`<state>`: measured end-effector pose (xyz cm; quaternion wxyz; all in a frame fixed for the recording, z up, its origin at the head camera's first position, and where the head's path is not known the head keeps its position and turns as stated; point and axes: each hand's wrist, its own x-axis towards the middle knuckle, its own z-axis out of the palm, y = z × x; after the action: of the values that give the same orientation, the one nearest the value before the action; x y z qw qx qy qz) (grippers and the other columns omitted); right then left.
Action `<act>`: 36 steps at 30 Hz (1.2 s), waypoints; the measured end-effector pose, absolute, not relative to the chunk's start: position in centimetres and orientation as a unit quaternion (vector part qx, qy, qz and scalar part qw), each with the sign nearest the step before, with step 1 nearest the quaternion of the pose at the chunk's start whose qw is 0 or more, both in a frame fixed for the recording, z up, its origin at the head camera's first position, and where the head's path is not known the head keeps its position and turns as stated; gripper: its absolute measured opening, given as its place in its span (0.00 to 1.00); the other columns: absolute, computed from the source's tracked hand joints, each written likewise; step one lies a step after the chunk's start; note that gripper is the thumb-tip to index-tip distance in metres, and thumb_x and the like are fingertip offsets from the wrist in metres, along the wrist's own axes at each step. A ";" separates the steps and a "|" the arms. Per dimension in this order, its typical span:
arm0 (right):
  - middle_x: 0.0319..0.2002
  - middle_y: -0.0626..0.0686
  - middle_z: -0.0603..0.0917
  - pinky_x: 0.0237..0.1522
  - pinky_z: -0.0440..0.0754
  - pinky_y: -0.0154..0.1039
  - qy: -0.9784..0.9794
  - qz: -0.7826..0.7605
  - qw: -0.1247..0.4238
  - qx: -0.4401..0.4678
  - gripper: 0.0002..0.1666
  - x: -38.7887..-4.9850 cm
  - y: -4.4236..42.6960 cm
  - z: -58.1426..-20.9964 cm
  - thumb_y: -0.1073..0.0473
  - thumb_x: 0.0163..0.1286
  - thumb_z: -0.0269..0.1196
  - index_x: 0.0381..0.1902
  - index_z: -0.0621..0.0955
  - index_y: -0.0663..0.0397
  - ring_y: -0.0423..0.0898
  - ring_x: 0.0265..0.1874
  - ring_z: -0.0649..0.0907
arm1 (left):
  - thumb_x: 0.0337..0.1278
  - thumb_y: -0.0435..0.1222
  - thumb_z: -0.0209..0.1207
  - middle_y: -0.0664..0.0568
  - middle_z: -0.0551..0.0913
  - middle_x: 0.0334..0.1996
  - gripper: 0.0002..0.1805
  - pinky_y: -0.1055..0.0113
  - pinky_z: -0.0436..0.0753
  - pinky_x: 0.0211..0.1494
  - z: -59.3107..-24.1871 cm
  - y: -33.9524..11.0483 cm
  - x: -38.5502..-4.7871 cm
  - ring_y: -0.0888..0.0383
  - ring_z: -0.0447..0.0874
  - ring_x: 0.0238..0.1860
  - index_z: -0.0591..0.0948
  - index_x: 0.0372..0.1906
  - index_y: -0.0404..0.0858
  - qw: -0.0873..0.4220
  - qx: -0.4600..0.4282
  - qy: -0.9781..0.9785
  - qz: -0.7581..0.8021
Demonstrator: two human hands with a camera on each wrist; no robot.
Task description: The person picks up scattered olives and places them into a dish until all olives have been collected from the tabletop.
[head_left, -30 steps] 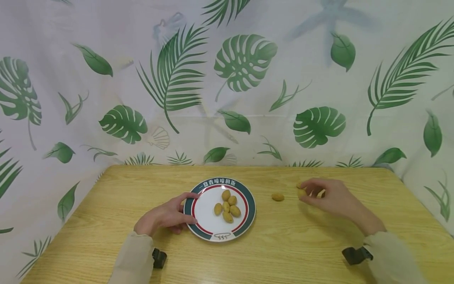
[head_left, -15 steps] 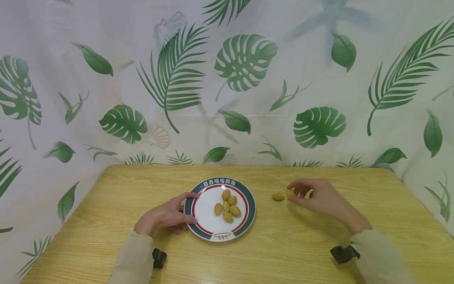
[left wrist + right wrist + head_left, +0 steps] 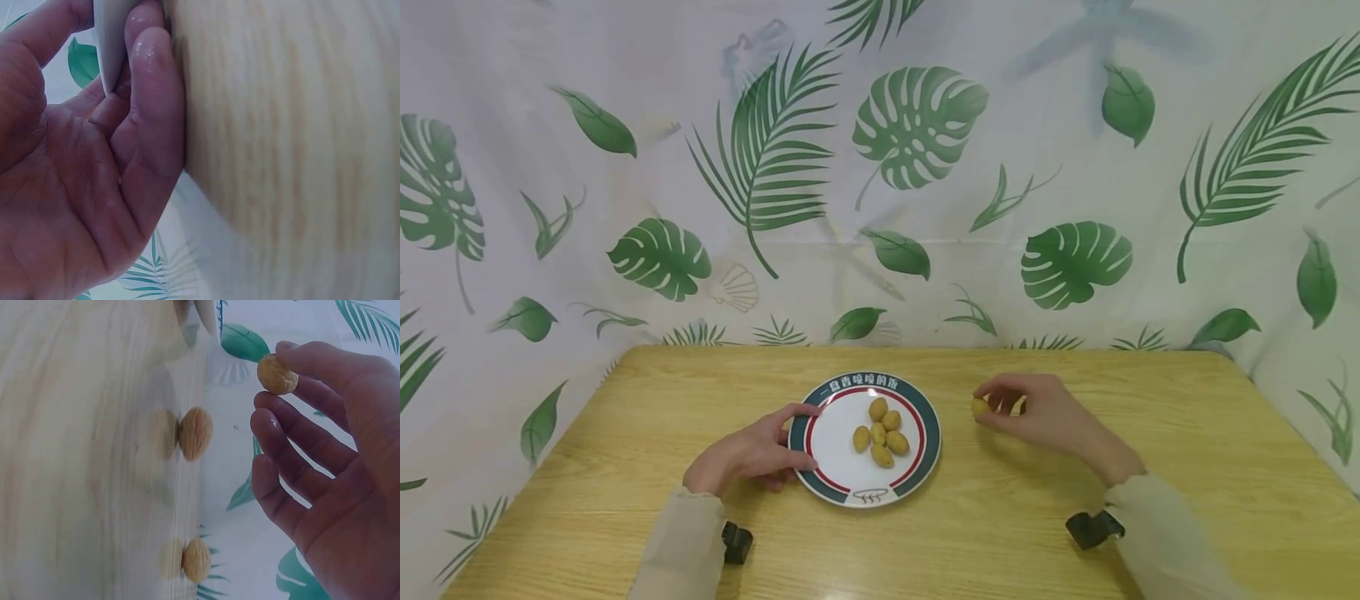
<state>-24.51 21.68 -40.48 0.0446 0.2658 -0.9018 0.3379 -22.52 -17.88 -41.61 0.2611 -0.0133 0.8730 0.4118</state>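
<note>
My left hand point(image 3: 756, 450) grips the left rim of a round white plate point(image 3: 831, 475) with a dark green border and a red ring. Its other fingers curl beneath the rim, as the left wrist view shows around the plate's edge point(image 3: 107, 47). Several small yellow-brown oval pieces point(image 3: 897, 443) lie together on the plate, right of its middle. Between thumb and fingertips, my right hand point(image 3: 1037, 417) pinches one wrinkled yellow-brown oval piece point(image 3: 277, 374), held above the table to the right of the plate. What kind the pieces are, I cannot tell.
Two more wrinkled pieces, a nearer one point(image 3: 195, 434) and a lower one point(image 3: 197, 560), rest on the table in the right wrist view; the head view hides them. The wooden table point(image 3: 925, 550) meets a leaf-printed curtain point(image 3: 955, 283) at its back edge.
My right hand has moved left, toward the plate, carrying its pinched piece. The loose piece on the table right of the plate is now hidden in the head view. My left hand stays put.
</note>
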 end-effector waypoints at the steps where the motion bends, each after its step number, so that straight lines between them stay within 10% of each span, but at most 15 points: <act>1: 0.32 0.42 0.86 0.34 0.81 0.32 -0.901 0.339 0.043 0.268 0.12 -24.5 21.5 -40.4 0.56 0.63 0.74 0.44 0.87 0.48 0.34 0.31 0.81 | 0.59 0.43 0.71 0.48 0.82 0.39 0.40 0.68 0.80 0.31 -41.6 -17.9 -22.5 0.54 0.80 0.30 0.66 0.74 0.61 0.261 -0.012 0.873 0.412; 36: 0.35 0.45 0.86 0.35 0.81 0.31 -0.877 0.373 -0.017 0.302 0.13 -25.6 15.4 -41.7 0.54 0.64 0.73 0.46 0.87 0.48 0.38 0.33 0.81 | 0.61 0.39 0.69 0.49 0.82 0.38 0.38 0.68 0.79 0.29 -41.6 -18.0 -22.7 0.56 0.79 0.29 0.66 0.74 0.57 0.265 0.004 0.864 0.429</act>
<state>-25.56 15.38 -41.75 -0.0172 0.3020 -0.8771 0.3730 -22.67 -18.00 -41.59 0.2648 0.0041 0.8638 0.4286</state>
